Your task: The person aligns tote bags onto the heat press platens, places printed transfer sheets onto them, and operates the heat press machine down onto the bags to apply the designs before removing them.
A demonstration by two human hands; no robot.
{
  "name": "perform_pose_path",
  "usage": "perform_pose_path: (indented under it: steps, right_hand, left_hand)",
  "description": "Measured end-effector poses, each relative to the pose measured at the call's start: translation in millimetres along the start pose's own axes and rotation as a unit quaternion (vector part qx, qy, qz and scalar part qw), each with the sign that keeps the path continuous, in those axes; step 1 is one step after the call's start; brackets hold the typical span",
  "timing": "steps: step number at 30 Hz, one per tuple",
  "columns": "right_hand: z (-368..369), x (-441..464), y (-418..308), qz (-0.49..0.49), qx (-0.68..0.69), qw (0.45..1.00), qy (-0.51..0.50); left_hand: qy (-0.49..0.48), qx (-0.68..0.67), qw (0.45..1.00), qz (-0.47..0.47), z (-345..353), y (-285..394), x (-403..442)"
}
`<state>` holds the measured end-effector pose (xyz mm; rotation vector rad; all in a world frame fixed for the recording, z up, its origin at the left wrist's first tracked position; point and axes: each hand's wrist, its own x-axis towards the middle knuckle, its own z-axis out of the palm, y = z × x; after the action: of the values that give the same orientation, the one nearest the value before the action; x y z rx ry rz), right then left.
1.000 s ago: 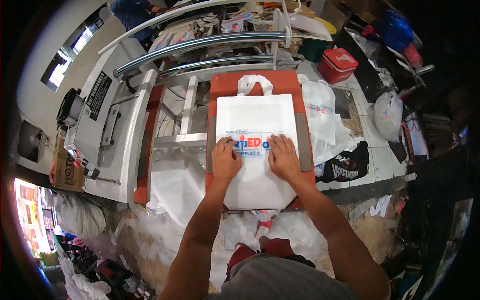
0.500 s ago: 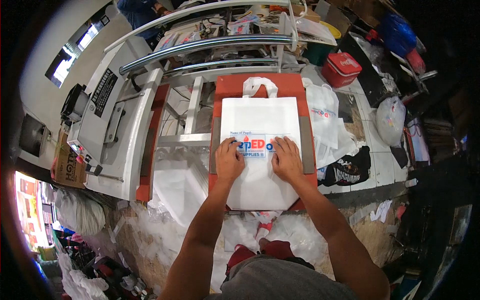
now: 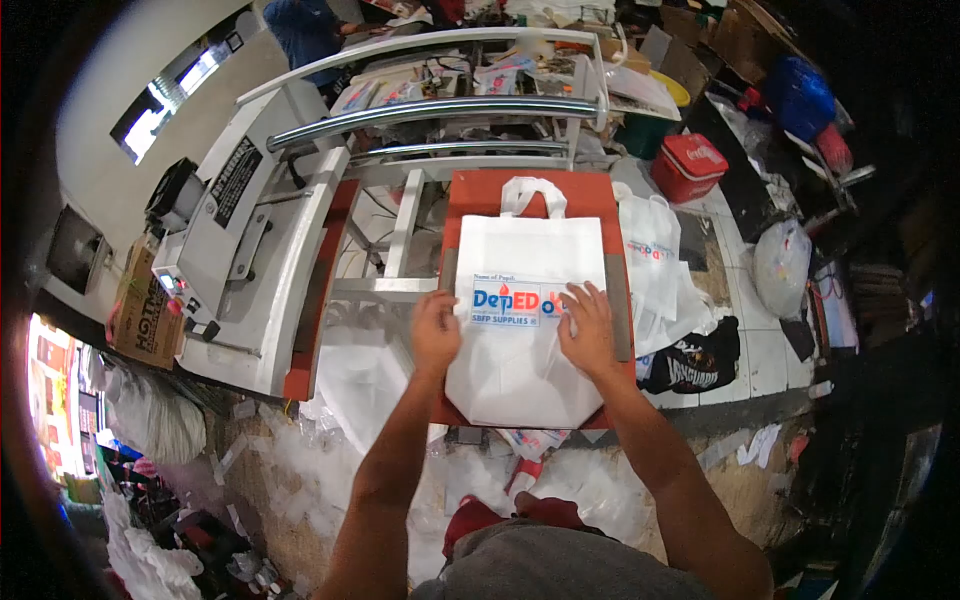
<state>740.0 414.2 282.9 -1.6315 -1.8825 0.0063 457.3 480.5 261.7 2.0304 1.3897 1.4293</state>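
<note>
A white tote bag [image 3: 530,370] lies flat on a red platen [image 3: 470,190], its handle loop at the far end. Blue and red lettering with a flame mark is printed across its middle. At the bag's left edge is my left hand [image 3: 436,332], its fingers curled together; whether they pinch the edge is too small to tell. My right hand [image 3: 588,330] rests on the right part of the print with its fingers apart, covering some of the lettering.
The white press machine [image 3: 225,225] stands left, with a chrome bar [image 3: 430,112] crossing beyond the platen. Printed white bags [image 3: 650,250], a black cloth bag [image 3: 695,358] and a red cooler [image 3: 690,166] sit right. Another person [image 3: 300,35] is at the far left.
My left hand has moved left off the print to the bag's edge, uncovering more lettering. My right hand has shifted slightly on the bag. The camera view has tilted up a little.
</note>
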Motion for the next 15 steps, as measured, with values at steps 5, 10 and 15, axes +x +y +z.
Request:
perform_pose_path:
  steps: [5, 10, 15]
  right_hand:
    - [-38, 4, 26, 0.005, 0.108, 0.977, 0.183]
    - [-85, -73, 50, 0.072, 0.026, 0.97, 0.232]
    - [-82, -191, 63, 0.177, 0.025, 0.961, 0.213]
  left_hand:
    - [0.076, 0.127, 0.989, 0.029, -178, -8, 26]
    - [0.193, 0.356, 0.914, 0.016, -363, -47, 62]
    - [-0.006, 0.427, 0.904, -0.027, -434, -115, 83]
